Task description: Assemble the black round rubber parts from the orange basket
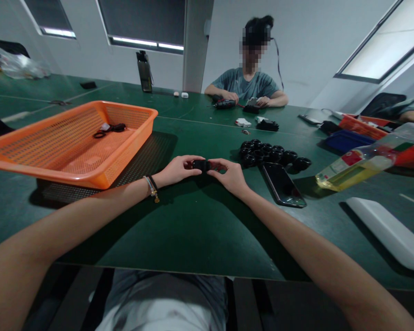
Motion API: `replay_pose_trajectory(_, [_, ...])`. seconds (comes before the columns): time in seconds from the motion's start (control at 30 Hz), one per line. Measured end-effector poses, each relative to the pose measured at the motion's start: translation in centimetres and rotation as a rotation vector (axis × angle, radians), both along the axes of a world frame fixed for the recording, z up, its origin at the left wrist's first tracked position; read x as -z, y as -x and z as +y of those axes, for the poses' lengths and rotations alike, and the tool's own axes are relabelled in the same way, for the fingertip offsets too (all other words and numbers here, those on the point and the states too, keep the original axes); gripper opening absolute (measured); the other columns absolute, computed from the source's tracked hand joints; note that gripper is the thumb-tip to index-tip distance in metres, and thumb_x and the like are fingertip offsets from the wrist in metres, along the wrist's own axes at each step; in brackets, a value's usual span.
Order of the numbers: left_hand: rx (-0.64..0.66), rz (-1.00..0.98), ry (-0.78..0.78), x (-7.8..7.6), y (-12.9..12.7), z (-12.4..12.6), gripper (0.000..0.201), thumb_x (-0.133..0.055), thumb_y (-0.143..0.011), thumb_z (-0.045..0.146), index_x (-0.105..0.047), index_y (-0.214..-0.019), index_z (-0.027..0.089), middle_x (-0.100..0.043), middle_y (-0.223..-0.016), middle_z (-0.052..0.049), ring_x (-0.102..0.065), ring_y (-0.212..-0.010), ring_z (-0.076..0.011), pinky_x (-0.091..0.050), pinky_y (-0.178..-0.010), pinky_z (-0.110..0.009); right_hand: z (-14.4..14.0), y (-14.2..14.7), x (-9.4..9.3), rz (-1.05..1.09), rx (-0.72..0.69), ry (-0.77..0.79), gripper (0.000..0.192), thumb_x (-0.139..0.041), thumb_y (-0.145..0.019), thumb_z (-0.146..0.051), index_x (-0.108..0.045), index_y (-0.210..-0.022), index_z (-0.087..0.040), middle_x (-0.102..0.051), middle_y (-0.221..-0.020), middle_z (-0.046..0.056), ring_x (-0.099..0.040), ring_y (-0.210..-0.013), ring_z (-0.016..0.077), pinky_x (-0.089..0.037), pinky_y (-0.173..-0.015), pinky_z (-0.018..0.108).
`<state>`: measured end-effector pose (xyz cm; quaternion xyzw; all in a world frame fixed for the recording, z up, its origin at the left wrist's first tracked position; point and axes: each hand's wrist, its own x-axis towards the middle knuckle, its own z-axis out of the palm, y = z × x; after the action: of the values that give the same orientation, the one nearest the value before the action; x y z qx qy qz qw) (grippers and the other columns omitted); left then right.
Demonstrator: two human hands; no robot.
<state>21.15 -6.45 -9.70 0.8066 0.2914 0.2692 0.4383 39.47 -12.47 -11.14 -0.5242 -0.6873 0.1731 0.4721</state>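
Observation:
My left hand (177, 170) and my right hand (228, 175) meet over the green table (193, 230), both pinching one small black part (200, 164) between the fingertips. The part is mostly covered by my fingers. A cluster of several similar black round parts (269, 154) lies just right of my hands. A dark phone (283, 185) lies face up beside my right wrist.
An orange mesh basket (131, 147) stands at left with a few small items inside. A plastic bottle of yellow liquid (362, 166) lies at right, a white flat object (386, 232) nearer. Across the table a person (247, 82) handles small parts. Red and blue trays (359, 128) sit far right.

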Motion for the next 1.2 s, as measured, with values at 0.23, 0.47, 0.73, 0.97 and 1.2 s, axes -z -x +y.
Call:
replay_pose_trajectory(0.23, [0.0,-0.003,0.001,-0.04,0.02,-0.01,0.048,-0.063,-0.069,0.027,-0.058,-0.114,0.011,-0.064,-0.106,-0.01,-0.059,-0.091,-0.0189,-0.046,-0.084,-0.035,0.07,-0.03,0.21,-0.008,0.017,0.004,0.025,-0.067,-0.067,-0.02,-0.069,-0.092,-0.017,-0.071,-0.082,0.005,-0.065,-0.072,0.017,-0.052,-0.068,0.032])
replay_pose_trajectory(0.47, [0.008,0.002,0.013,0.12,0.12,0.18,0.048,-0.064,-0.07,0.029,-0.057,-0.114,0.013,-0.065,-0.102,-0.009,-0.06,-0.085,-0.0173,-0.046,-0.082,-0.034,-0.04,-0.29,-0.01,-0.077,-0.006,-0.062,0.026,-0.067,-0.067,-0.021,-0.07,-0.092,-0.021,-0.07,-0.088,0.003,-0.063,-0.073,0.0154,-0.052,-0.068,0.031])
replay_pose_trajectory(0.73, [0.017,-0.019,0.025,0.35,0.15,0.33,0.053,-0.064,-0.07,0.03,-0.054,-0.119,0.014,-0.064,-0.095,-0.007,-0.058,-0.079,-0.0148,-0.046,-0.076,-0.031,0.01,-0.14,0.05,0.016,-0.008,-0.013,0.031,-0.068,-0.065,-0.019,-0.068,-0.095,-0.019,-0.069,-0.081,0.002,-0.063,-0.072,0.0158,-0.052,-0.071,0.032])
replay_pose_trajectory(0.97, [0.007,-0.034,0.026,0.49,0.12,0.36,0.055,-0.064,-0.07,0.029,-0.053,-0.121,0.014,-0.063,-0.088,-0.005,-0.057,-0.074,-0.0132,-0.046,-0.074,-0.03,0.05,-0.26,0.22,0.029,-0.006,0.001,0.027,-0.068,-0.066,-0.023,-0.069,-0.092,-0.019,-0.071,-0.083,0.003,-0.065,-0.074,0.0169,-0.053,-0.074,0.034])
replay_pose_trajectory(1.2, [0.005,-0.008,0.034,0.22,0.1,0.17,0.049,-0.063,-0.071,0.029,-0.057,-0.116,0.013,-0.065,-0.1,-0.009,-0.06,-0.082,-0.0163,-0.047,-0.081,-0.034,0.13,-0.18,0.3,0.021,0.011,0.006,0.027,-0.069,-0.066,-0.022,-0.07,-0.092,-0.017,-0.072,-0.082,0.004,-0.066,-0.072,0.017,-0.054,-0.072,0.034])
